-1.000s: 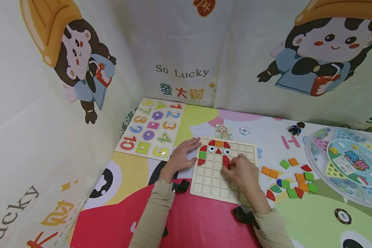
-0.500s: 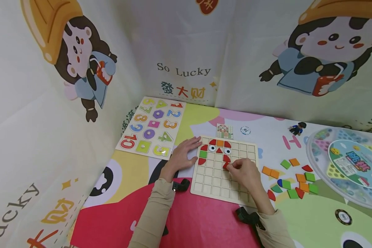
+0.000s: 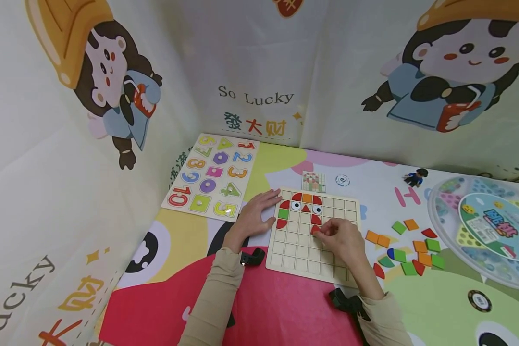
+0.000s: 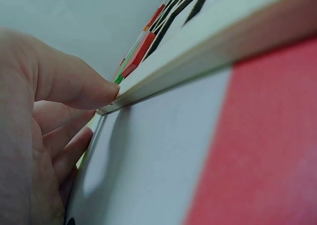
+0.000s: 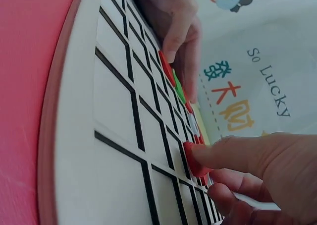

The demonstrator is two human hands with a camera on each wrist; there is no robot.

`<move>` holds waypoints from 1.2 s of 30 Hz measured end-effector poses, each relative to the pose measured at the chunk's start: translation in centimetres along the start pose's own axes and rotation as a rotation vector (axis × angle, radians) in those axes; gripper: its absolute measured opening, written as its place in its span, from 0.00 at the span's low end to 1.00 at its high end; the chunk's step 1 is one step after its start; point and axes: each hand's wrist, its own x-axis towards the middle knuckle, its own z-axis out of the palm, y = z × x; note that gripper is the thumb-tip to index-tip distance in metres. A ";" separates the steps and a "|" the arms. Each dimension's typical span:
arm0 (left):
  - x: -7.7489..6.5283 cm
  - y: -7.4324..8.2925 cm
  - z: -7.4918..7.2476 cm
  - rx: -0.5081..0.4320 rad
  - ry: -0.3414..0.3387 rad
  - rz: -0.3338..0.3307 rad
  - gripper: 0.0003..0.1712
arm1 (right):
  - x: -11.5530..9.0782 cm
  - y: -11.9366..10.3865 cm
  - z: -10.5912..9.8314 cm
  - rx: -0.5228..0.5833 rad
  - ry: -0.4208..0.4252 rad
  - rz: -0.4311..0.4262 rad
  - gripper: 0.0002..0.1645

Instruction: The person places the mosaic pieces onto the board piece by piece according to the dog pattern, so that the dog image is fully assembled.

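Observation:
A pale wooden grid board (image 3: 294, 250) lies on the table. Red pieces, a green square (image 3: 283, 214), an orange square (image 3: 306, 198) and two eye pieces form a face in its upper left cells. My right hand (image 3: 343, 240) pinches a red quarter-circle tile (image 5: 194, 160) between thumb and fingers at a cell below another red tile (image 3: 316, 219). My left hand (image 3: 253, 218) rests at the board's left edge, fingers extended; in the left wrist view its thumb (image 4: 81, 84) touches the board's side. The right hand partly covers the pinched tile in the head view.
Loose orange, green and red tiles (image 3: 408, 268) lie right of the board. Beyond them sits a round clear-covered game box (image 3: 441, 206). A number puzzle board (image 3: 212, 178) lies at the left. A small picture card (image 3: 313, 182) and a toy figure (image 3: 416, 178) are at the back.
My right hand has shifted slightly and uncovered more of the red tile it pinches. The left hand stays at the board's edge.

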 end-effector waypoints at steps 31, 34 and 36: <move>0.1 -0.1 0.0 -0.002 -0.016 -0.017 0.35 | 0.2 -0.3 0.3 0.097 0.077 -0.026 0.10; 0.1 -0.1 0.0 0.001 -0.015 -0.014 0.35 | 0.1 -0.2 0.4 0.098 0.104 -0.006 0.08; 0.1 -0.2 0.0 0.008 -0.011 -0.005 0.35 | 0.1 -0.1 0.6 0.092 0.118 -0.001 0.09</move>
